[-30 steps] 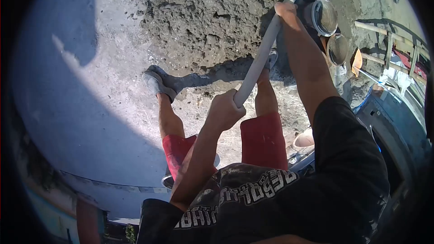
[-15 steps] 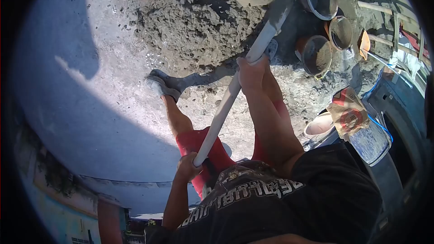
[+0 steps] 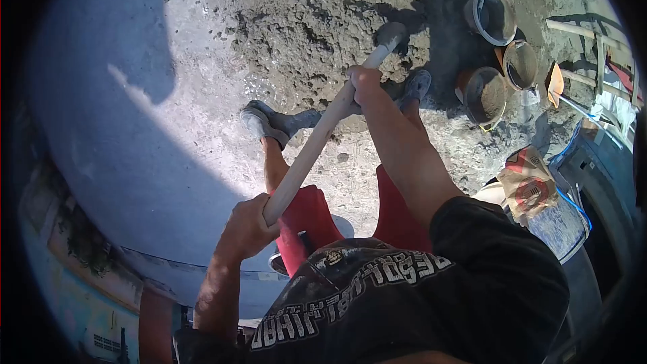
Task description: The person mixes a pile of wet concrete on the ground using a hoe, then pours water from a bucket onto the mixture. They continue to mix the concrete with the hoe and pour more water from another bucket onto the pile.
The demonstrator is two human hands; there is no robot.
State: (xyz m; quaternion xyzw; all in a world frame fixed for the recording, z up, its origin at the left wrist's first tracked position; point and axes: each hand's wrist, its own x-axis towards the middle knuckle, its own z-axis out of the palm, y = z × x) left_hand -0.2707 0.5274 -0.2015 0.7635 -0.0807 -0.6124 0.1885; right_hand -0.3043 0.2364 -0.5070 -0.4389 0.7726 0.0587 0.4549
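Observation:
My left hand (image 3: 247, 228) is wrapped around the butt end of a pale wooden hoe handle (image 3: 313, 145), above my left thigh. Farther up the same handle, my right hand (image 3: 366, 83) grips it with the arm stretched forward. The handle slants away to the hoe's grey, mortar-caked head (image 3: 391, 35), which is down at the wet mortar (image 3: 303, 34). Its blade is mostly hidden from view. The mortar is a rough, lumpy grey spread on the ground in front of my feet.
To the right stand three buckets: one pale-rimmed (image 3: 477, 13), one small (image 3: 536, 67) and one reddish-brown (image 3: 464, 85). An orange-bladed tool (image 3: 555, 85) lies beyond them, near a wooden frame (image 3: 579, 29). A torn paper sack (image 3: 529, 189) rests at the near right.
The hoe head has come down onto the mortar from a raised position where its broad blade showed. My left hand has moved left and looks nearer the camera. Both hands keep their grip.

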